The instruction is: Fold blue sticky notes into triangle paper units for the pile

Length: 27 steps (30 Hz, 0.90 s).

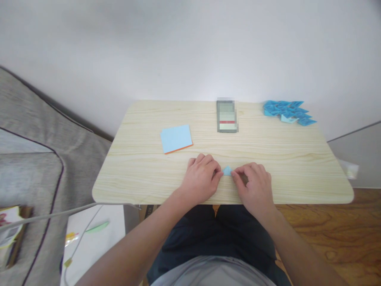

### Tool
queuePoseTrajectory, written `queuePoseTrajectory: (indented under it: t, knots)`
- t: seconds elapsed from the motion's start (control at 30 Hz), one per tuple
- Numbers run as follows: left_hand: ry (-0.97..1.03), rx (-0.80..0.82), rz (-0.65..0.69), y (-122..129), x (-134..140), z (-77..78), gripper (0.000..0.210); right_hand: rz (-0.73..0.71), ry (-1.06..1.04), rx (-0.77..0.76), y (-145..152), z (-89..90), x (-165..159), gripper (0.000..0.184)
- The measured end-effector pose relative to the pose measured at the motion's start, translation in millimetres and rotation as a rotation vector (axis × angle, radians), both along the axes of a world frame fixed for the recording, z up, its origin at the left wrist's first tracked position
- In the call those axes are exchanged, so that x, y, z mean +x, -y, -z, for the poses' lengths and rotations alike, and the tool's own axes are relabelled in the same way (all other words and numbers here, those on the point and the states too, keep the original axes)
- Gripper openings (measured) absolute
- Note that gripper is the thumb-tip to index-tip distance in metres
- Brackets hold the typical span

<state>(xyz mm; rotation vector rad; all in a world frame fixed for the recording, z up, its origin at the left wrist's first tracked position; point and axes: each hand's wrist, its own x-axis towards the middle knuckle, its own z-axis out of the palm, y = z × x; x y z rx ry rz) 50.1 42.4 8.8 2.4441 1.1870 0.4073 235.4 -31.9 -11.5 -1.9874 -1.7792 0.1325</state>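
A small folded piece of light blue paper (227,171) lies low over the table near its front edge, between my two hands. My left hand (202,177) pinches its left corner between thumb and fingers. At the right corner, the thumb and forefinger of my right hand (253,186) close on the same paper. The top of the piece comes to a blunt point; its lower folds are too small to make out.
A stack of light blue paper sheets (176,139) with an orange edge lies to the left. A phone (227,116) with a blurred screen rests at the back. Several folded blue paper pieces (287,111) sit at the back right of the wooden table (133,167). A grey sofa (80,167) stands left.
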Motion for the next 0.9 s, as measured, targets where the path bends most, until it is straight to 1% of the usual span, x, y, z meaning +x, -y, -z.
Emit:
queuePoseTrajectory:
  t: [0.23,0.4,0.63,0.83,0.9]
  knots:
    - [-0.029,0.036,-0.011,2.8,2.2,-1.1,0.011,0.04,-0.012,-0.002,0.3,1.4,-4.1,0.016]
    - [-0.028,0.053,0.001,1.9,4.1,-0.7,0.014,0.025,-0.025,0.018,0.3,3.3,-3.0,0.018]
    - [-0.018,0.045,0.093,-5.6,1.2,0.0,0.013,0.014,-0.037,0.002,-0.3,1.0,-1.4,0.019]
    - [0.0,0.02,0.116,-8.5,-2.2,0.3,0.008,0.026,-0.052,-0.004,-1.1,1.7,-1.5,0.017]
    - [0.016,0.014,0.126,-8.4,-3.0,0.6,0.015,0.027,-0.054,-0.005,-1.1,2.6,-1.3,0.015]
